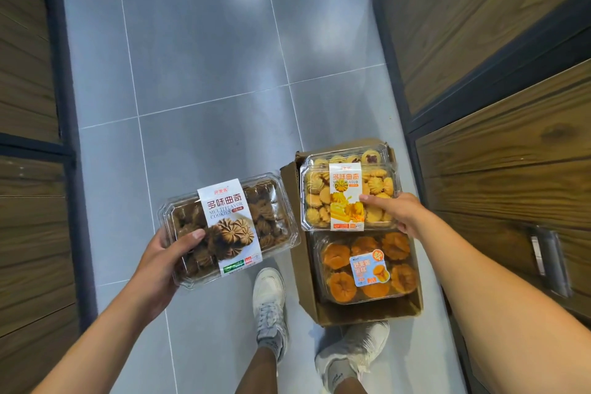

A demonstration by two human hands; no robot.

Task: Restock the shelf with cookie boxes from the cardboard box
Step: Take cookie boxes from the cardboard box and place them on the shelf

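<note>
The right hand [399, 211] is reaching into the open brown cardboard box [300, 265]. It is gripping the clear plastic clamshell of yellow butter cookies [348, 198] that is sitting in the far half of that box. The thumb is pressing on the lid beside the paper label. The other fingers are hidden past the clamshell's right edge, so this looks like a pinch from that side. The clamshell's long axis is running left to right across the cardboard box, and the right hand is plainly the nearer one.

The left hand [163, 253] is occupied. It is holding a clear plastic clamshell of dark chocolate cookies [228, 230] just left of the cardboard box, in the air, with its thumb over the lid and its fingers underneath.

In the near half of the cardboard box a clear tub of orange cakes [364, 265] is lying. Another clear pack [367, 155] is peeking out at the far edge under the yellow one.

The cardboard box is standing on a grey tiled floor [208, 57], with two white sneakers [268, 297] near its front-left corner. Wood-grain panelled units are rising just right of the cardboard box [495, 41] and well apart to its left [25, 73]. I cannot tell which one holds the shelf, so lifting the clamshell straight up and out of the cardboard box seems the likely next move.
</note>
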